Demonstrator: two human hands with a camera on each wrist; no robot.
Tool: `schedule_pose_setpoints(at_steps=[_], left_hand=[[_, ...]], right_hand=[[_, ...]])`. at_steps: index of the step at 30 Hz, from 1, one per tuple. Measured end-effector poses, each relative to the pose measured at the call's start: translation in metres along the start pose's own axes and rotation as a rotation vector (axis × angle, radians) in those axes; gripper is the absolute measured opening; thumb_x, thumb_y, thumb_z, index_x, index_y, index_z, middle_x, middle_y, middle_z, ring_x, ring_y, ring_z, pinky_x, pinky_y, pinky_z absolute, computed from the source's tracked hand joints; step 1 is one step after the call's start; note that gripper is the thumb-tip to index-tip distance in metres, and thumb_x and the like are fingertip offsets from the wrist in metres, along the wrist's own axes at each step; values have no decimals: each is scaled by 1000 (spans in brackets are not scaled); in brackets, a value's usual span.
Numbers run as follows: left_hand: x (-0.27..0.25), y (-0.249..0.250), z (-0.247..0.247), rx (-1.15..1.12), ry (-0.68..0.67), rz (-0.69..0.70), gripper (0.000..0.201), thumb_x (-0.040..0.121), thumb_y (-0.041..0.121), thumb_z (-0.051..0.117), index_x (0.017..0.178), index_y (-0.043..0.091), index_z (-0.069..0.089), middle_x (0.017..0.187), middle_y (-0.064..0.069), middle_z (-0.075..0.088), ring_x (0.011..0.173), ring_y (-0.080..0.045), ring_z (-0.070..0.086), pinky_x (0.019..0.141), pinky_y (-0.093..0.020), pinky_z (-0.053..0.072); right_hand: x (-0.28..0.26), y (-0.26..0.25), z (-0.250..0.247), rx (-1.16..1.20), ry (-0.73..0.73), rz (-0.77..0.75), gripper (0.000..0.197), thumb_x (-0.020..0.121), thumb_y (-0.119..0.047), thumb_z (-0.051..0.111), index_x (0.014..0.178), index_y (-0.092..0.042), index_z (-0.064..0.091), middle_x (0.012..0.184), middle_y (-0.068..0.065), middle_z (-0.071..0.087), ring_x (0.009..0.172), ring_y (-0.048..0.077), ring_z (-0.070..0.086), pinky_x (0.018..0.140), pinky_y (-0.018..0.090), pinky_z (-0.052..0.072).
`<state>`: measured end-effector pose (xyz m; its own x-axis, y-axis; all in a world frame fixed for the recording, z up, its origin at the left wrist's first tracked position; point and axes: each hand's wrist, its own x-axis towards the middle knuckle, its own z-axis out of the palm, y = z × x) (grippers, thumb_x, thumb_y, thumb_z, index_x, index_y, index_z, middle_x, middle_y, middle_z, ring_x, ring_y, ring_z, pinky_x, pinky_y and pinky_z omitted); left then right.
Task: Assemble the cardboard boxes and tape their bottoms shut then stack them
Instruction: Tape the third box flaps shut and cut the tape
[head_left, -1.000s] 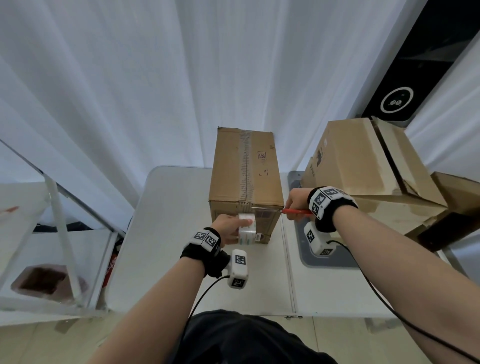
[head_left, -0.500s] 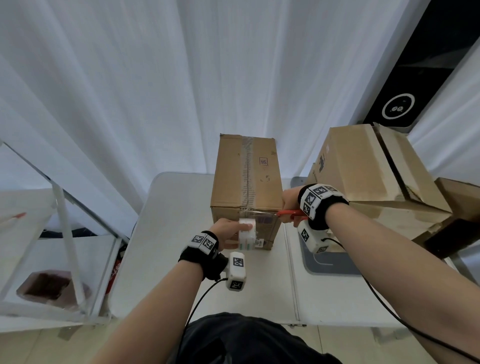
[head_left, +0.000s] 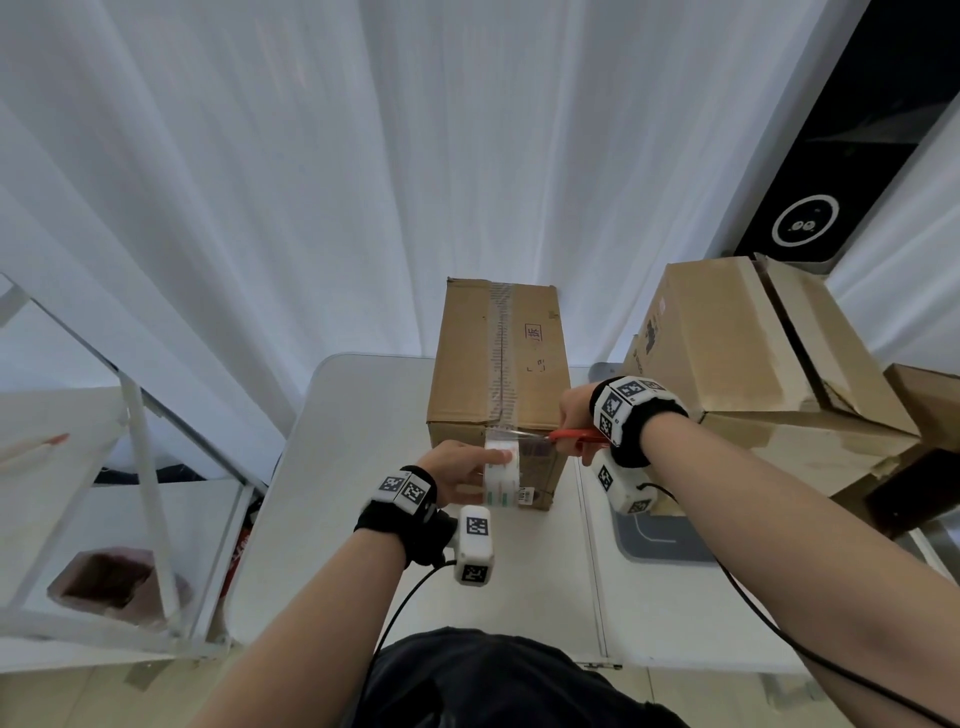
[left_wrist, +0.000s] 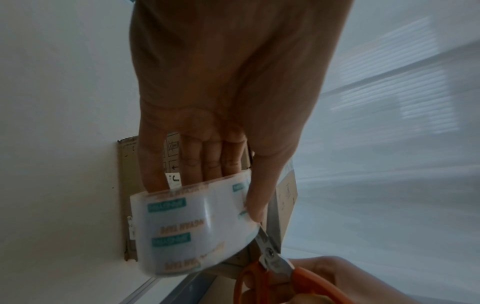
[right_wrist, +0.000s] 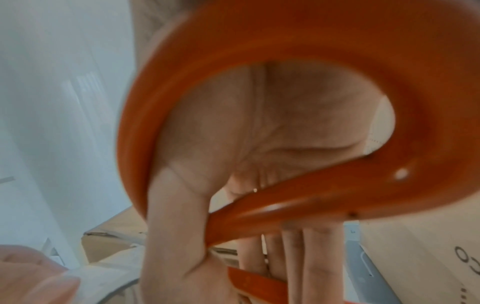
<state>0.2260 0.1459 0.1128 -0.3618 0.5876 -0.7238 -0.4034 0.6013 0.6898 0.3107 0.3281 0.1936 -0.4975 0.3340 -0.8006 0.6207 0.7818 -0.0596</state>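
Now, at the white folding table (head_left: 363, 467), I am cutting the tape on the cardboard box (head_left: 498, 374) that stands before me: a clear strip runs the length of its upward face and over the near edge. My left hand (head_left: 457, 470) grips the roll of packing tape (head_left: 501, 475) against the near side of the box, fingers through the core and thumb on the outer wrap. My right hand (head_left: 574, 410) has its fingers curled through the orange handles of the scissors (head_left: 576, 435), whose blades reach the stretched tape between roll and box edge. By my reckoning this box's seam is all but sealed and only the cut is left, then the stacking. To my right, another cardboard box (head_left: 753, 364) lies tilted on more cardboard, well apart from the one in hand; whether it counts as stacked I cannot tell.

Much stays hidden. The right wrist view is filled by a blurred scissor handle and palm. No view shows whether the blades have closed through the tape. What lies beneath the box is out of sight, as is the tilted box's underside; its tape is only partly visible. A dark panel (head_left: 831, 171) with a round emblem stands behind white curtains (head_left: 260, 182), purpose unclear
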Motion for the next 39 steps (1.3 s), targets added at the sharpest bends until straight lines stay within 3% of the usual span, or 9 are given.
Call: schedule_pose_setpoints(at_steps=[6,11,15,18,21,24,27,31,39], left_hand=[[-2,0,-2,-1,10,-12,36,85,21,77,115,4,68,107,-12,75,93,-23,70,76,-34,57],[-5,0,-7,-2,15,-7,36,86,21,76,116,2,67,100,-10,75,87,-21,70,71,-31,56],[-5,1,-9,7,26,0,35,86,21,76,114,2,68,101,-11,75,88,-21,70,74,-32,57],[-5,2,-8,12,19,0,33,87,22,75,114,3,68,99,-10,75,86,-21,70,76,-32,57],[-6,2,-8,18,10,-2,33,87,22,75,114,3,68,98,-9,75,86,-20,71,73,-32,57],[-5,1,-8,31,6,-8,32,87,23,75,113,4,68,101,-9,76,90,-20,72,76,-32,57],[-3,1,-5,27,2,-14,32,87,23,75,111,3,68,106,-13,75,100,-26,71,88,-38,58],[-1,0,0,33,2,-11,29,86,22,76,107,4,69,110,-15,73,102,-27,70,96,-42,55],[1,-5,-6,-6,-8,-18,35,86,21,76,113,1,67,112,-16,73,98,-26,70,96,-42,55]], right_hand=[[5,-4,0,-49,68,6,12,75,-12,73,87,-12,69,82,8,65,76,20,62,85,35,54],[10,-7,-5,-143,150,9,14,59,-29,75,53,-19,67,57,-2,64,56,18,58,60,29,51],[6,-13,-9,-184,150,14,26,59,-28,75,41,-17,61,50,-4,57,51,17,51,55,26,46],[11,-8,-10,-161,131,-1,17,57,-27,74,47,-19,63,54,-1,60,54,18,52,59,27,50],[16,2,-3,-85,111,-63,12,69,-20,78,71,-9,73,71,7,72,61,18,63,76,36,60],[15,8,-1,45,120,-75,11,85,-15,74,90,-6,74,78,8,73,57,13,66,68,29,61],[14,13,-4,84,-32,-63,35,79,-3,73,112,8,69,85,15,69,67,21,61,78,36,57],[12,14,-4,51,-17,-70,26,77,-5,74,102,3,74,66,6,66,49,13,57,51,21,49],[22,15,-1,-44,37,-69,29,75,-24,82,99,-10,77,80,-1,69,64,10,60,53,19,47]])
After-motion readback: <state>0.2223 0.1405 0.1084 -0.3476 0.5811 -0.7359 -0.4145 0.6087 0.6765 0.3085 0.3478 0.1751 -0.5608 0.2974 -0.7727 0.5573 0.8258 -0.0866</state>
